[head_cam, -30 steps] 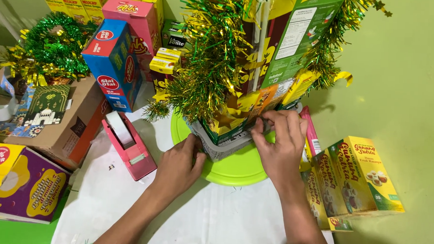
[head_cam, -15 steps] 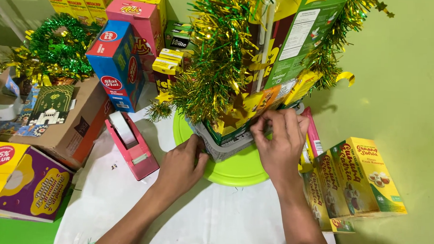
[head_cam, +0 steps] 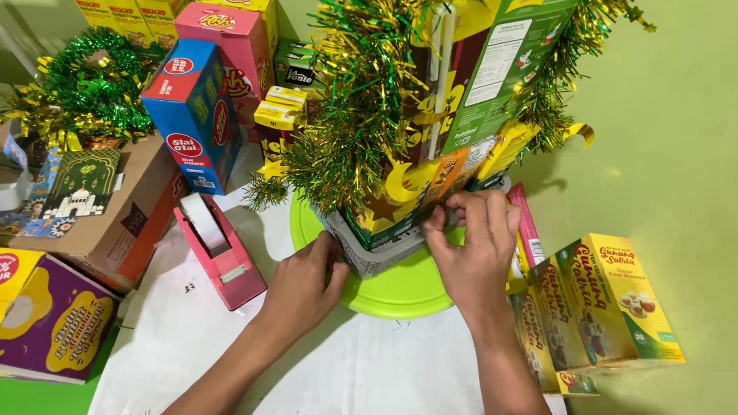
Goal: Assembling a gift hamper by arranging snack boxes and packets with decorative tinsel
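A stack of food boxes wrapped in green and gold tinsel (head_cam: 364,109) stands on a round lime-green plate (head_cam: 399,294). My left hand (head_cam: 305,283) rests against the lower left corner of the stack's grey base. At the base's front right, the fingers of my right hand (head_cam: 470,248) press on the boxes, pinched at a small spot on the packaging. What lies under those fingertips is hidden.
A pink tape dispenser (head_cam: 216,251) lies left of the plate on white paper (head_cam: 216,366). Blue, pink and yellow boxes (head_cam: 196,111) stand behind it. A cardboard box (head_cam: 99,214) and green tinsel wreath (head_cam: 91,83) are at the left. Yellow-green packets (head_cam: 594,309) lie at the right.
Both hands stay at the base of the stack. My left hand has shifted slightly closer to the base; my right fingers have closed a little more on the front of the boxes.
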